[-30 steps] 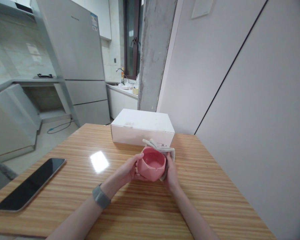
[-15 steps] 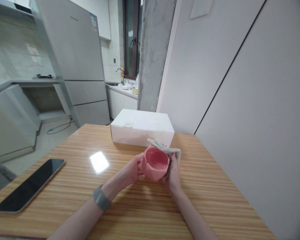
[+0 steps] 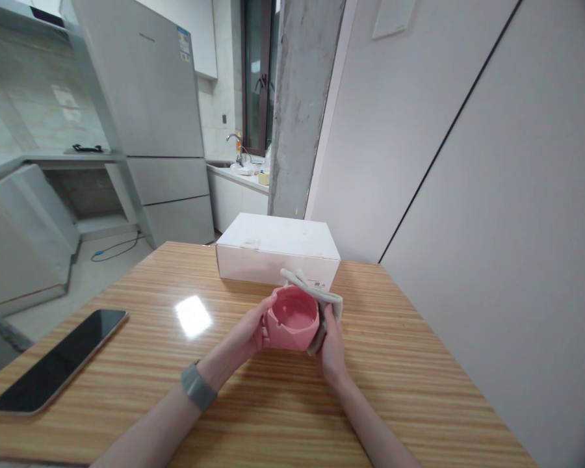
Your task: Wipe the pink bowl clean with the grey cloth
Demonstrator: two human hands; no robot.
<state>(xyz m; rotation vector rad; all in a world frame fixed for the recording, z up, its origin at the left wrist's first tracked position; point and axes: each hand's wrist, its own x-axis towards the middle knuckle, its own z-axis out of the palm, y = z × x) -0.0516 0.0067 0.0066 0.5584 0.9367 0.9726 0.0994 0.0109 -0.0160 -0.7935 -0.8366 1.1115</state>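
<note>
A pink, faceted ashtray [image 3: 292, 335] with notches in its rim is held over the table, its hollow tilted towards me. My left hand [image 3: 253, 328] is closed around its left side, thumb near the rim and fingers underneath. A folded grey cloth [image 3: 329, 298] lies against the right side of the ashtray. My right hand [image 3: 332, 344] grips this cloth and presses it to the outer wall; part of the cloth sticks up behind the rim. The fingers beneath the cloth are partly hidden.
On the wood-grain table [image 3: 409, 383], a white box [image 3: 277, 263] stands just behind my hands. A black phone [image 3: 58, 361] lies at the left edge. A light wall [image 3: 492, 195] rises along the right; a fridge [image 3: 151, 97] and a sink counter [image 3: 238, 188] are farther back.
Both hands have shifted slightly left with the ashtray and cloth. The ashtray has turned a little, so more of its notched rim shows.
</note>
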